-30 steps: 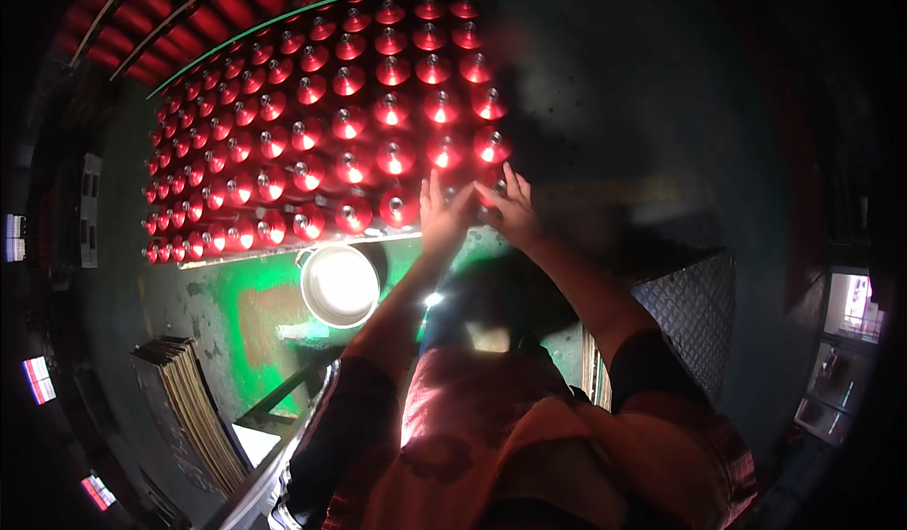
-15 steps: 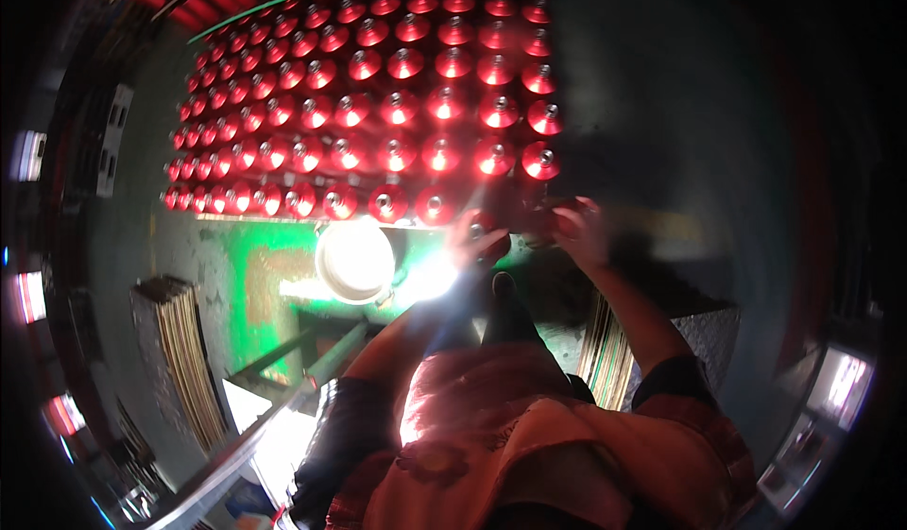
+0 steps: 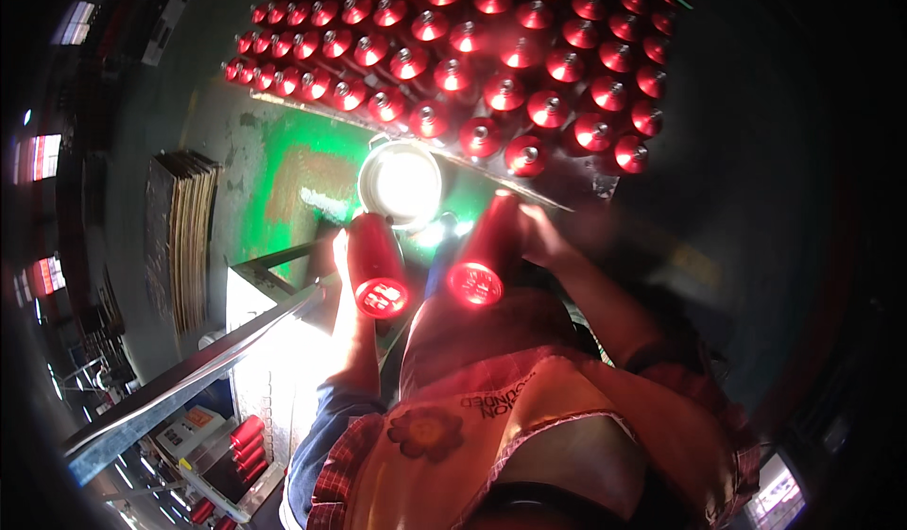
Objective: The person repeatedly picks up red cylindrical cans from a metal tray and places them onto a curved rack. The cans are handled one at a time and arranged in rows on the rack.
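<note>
A glossy red metal cylinder is in my left hand, tilted so that its round base faces me. My right hand grips a second red cylinder by its far side, base likewise toward me and bearing pale markings. The two cylinders are held side by side, apart, above my lap. Their far ends are partly hidden by the hands. Beyond them stand rows of upright red cylinders with tapered shoulders and small metal necks, on a low platform.
A bright white bucket stands on the green floor in front of the platform. At left is a stack of flat boards. A metal rail runs beside my left arm, with more red cylinders in a machine below it.
Both hands have drawn back from the near right corner of the rows, each bringing a red cylinder toward my body. The view has turned, so the rows now slant.
</note>
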Motion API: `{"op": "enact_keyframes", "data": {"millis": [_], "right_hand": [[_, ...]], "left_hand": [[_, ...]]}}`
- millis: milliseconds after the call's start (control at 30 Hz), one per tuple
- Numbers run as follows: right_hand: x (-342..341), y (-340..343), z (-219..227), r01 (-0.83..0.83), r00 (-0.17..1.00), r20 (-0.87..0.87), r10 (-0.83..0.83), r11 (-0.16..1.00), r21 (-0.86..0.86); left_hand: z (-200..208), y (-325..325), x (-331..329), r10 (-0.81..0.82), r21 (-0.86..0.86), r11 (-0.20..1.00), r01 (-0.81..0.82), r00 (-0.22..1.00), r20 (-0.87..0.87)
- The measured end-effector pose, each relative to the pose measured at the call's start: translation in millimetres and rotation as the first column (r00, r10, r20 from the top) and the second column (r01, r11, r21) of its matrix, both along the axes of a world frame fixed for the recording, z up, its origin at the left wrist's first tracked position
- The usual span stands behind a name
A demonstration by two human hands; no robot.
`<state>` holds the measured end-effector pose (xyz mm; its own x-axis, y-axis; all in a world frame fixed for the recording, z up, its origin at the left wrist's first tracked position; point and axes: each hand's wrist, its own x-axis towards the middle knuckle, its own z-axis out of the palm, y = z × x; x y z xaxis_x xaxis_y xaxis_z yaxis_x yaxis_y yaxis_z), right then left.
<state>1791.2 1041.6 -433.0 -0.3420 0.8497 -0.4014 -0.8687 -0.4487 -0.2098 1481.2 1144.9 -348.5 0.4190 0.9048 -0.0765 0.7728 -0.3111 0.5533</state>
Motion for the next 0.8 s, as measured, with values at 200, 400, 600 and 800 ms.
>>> {"op": "enact_keyframes", "data": {"millis": [200, 400, 600, 800], "right_hand": [[-141, 95, -23, 0.072, 0.966, -0.244, -0.083, 0.996, -0.051], [-201, 141, -63, 0.083, 0.995, 0.034, -0.095, 0.963, 0.256], [-241, 172, -55, 0.108, 0.903, 0.39, -0.182, 0.973, 0.205], [-247, 162, -37, 0.111, 0.935, 0.295, -0.195, 0.954, 0.277]], "left_hand": [[-49, 72, -39, 0.283, -0.251, 0.947, -0.2, 0.888, 0.362], [-115, 119, -73, 0.381, -0.389, 0.889, -0.242, 0.862, 0.335], [-130, 130, -89, 0.411, -0.466, 0.854, -0.233, 0.851, 0.326], [-137, 131, -94, 0.425, -0.503, 0.833, -0.229, 0.848, 0.318]]}}
